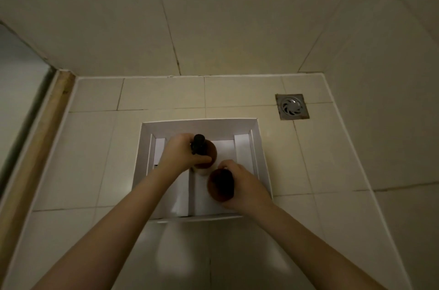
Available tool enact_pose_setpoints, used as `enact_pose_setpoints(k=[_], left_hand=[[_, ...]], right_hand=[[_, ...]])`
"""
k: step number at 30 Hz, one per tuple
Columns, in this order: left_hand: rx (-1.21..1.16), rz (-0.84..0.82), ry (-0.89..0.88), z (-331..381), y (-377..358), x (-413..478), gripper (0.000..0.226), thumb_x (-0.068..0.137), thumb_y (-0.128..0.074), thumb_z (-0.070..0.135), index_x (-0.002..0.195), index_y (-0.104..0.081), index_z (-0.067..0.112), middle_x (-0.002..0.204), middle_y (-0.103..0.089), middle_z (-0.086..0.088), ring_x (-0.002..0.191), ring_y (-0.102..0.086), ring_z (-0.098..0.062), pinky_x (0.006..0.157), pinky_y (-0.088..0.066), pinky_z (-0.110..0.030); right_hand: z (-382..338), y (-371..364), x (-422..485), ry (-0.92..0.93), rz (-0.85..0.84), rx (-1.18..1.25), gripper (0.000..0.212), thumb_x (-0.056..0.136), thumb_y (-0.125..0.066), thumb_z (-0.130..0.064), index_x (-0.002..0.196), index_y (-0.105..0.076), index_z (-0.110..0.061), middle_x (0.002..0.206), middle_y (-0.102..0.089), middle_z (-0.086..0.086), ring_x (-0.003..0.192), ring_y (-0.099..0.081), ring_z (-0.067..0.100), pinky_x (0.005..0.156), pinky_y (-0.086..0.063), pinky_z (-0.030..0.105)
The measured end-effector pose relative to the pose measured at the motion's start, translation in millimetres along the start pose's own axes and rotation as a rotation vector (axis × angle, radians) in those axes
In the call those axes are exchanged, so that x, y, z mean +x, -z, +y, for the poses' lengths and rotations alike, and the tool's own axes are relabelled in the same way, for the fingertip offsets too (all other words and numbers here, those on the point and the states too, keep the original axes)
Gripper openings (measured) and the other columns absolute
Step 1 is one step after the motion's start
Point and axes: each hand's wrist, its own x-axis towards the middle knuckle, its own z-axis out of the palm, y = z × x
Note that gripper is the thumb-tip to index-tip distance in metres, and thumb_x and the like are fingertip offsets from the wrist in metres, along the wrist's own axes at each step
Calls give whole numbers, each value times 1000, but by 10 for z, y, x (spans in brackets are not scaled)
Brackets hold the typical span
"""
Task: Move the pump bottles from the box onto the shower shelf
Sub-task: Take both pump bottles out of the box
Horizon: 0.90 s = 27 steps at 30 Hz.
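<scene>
From the head camera, an open white cardboard box (261, 147) with inner dividers sat on the pale tiled shower floor (95, 147), a square metal drain (292, 106) beyond its far right corner. The left hand (180, 156) was wrapped around a brown pump bottle with a black pump head (204, 152), inside the box. The right hand (242, 190) gripped a second brown bottle (221, 186), tilted, over the box's near half.
</scene>
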Motion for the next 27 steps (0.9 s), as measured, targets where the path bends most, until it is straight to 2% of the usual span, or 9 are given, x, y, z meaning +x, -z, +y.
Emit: enact_pose_setpoints(k=[3,6,10,12,16,19,24,27], left_hand=[[-25,-28,-70,-27,18,-70,48,66,-78,32,110,-63,19,106,-68,-1,98,-59,-15,79,-40,-23],[-77,-73,-155,-35,57,-90,48,63,-79,31,107,-61,21,105,-64,5,96,-55,-10,84,-47,-27],[-80,-146,-239,-121,58,-142,68,60,-82,30,120,-51,21,114,-54,9,105,-48,-8,85,-39,-14],[-36,-121,-218,-141,8,-154,72,63,-81,29,126,-46,22,122,-57,2,110,-51,-12,90,-41,-23],[6,-54,-143,-106,-46,-153,65,63,-79,27,120,-50,21,115,-62,-1,108,-57,-20,93,-50,-38],[-32,-35,-128,-154,-62,-188,61,61,-81,29,116,-54,21,113,-63,1,107,-58,-18,92,-50,-37],[-170,28,-86,-167,-26,-282,69,57,-83,34,114,-49,17,110,-60,-1,100,-58,-17,85,-52,-33],[-332,110,-85,-60,153,-403,69,51,-87,31,106,-48,17,100,-60,4,92,-61,-9,75,-54,-23]], right_hand=[[13,16,10,14,-7,1,63,62,-77,-43,110,-37,-51,104,-46,-23,97,-54,5,70,-36,6],[45,20,10,17,-20,2,72,58,-79,-40,114,-36,-50,106,-42,-24,104,-53,6,73,-32,2],[99,43,40,-58,-102,63,94,52,-86,-33,131,-35,-36,132,-44,-11,116,-45,7,88,-38,16],[114,51,70,-73,-165,93,90,52,-88,-28,128,-39,-33,131,-47,-9,119,-47,12,91,-42,22],[108,60,93,-61,-153,81,76,55,-85,-25,120,-46,-31,122,-56,-9,114,-53,15,91,-47,27],[83,82,87,-43,-138,83,71,58,-83,-24,119,-48,-29,118,-58,-7,111,-55,15,89,-48,26],[3,218,37,10,-95,96,70,55,-83,-28,117,-49,-29,114,-59,-7,106,-58,13,86,-51,27],[-137,398,-12,42,-58,215,69,53,-84,-37,113,-52,-29,110,-60,-10,104,-58,9,88,-53,30]])
